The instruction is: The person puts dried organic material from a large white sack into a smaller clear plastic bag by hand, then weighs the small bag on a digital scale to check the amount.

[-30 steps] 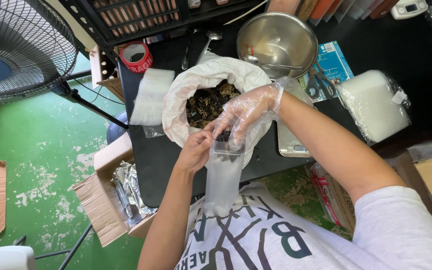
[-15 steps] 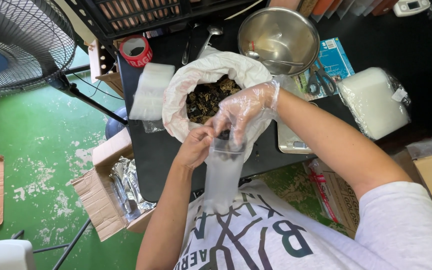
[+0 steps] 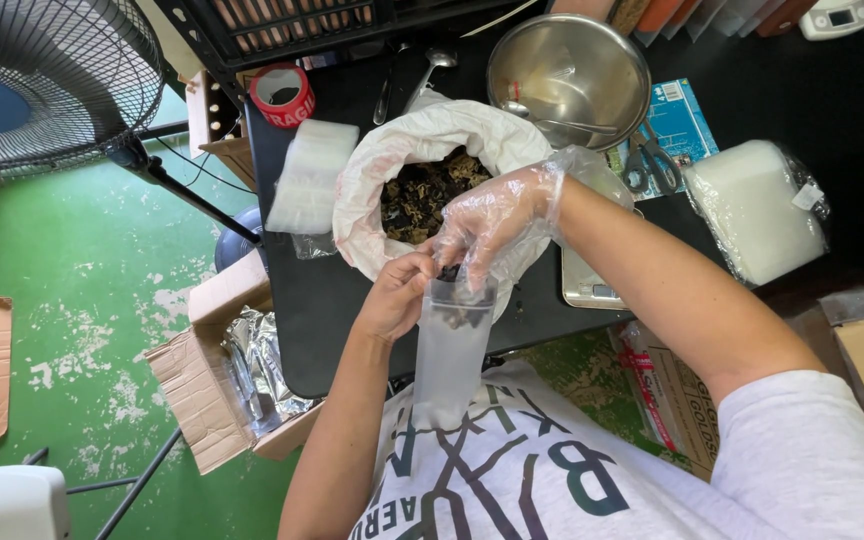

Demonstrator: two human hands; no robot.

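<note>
Fan [image 3: 47, 85] on the far left over the green floor [image 3: 72, 250], then a cardboard box [image 3: 207, 400] with foil bags sitting just beside our black bench [image 3: 322, 300]. Our left hand [image 3: 397, 295], bare, is closed in a pinch on the rim of a small clear pouch [image 3: 449, 350]. The pouch hangs straight down off the bench edge, long axis vertical, mouth up. Our right hand [image 3: 497, 220], in a thin plastic glove, sits right above that mouth, fingers bunched on some dark dried bits, touching the opening. So the pouch lies directly under the right hand, and the white sack [image 3: 432, 140] of dried stuff is just behind both. Steel bowl [image 3: 567, 75] and scissors [image 3: 647, 160] further right.
</note>
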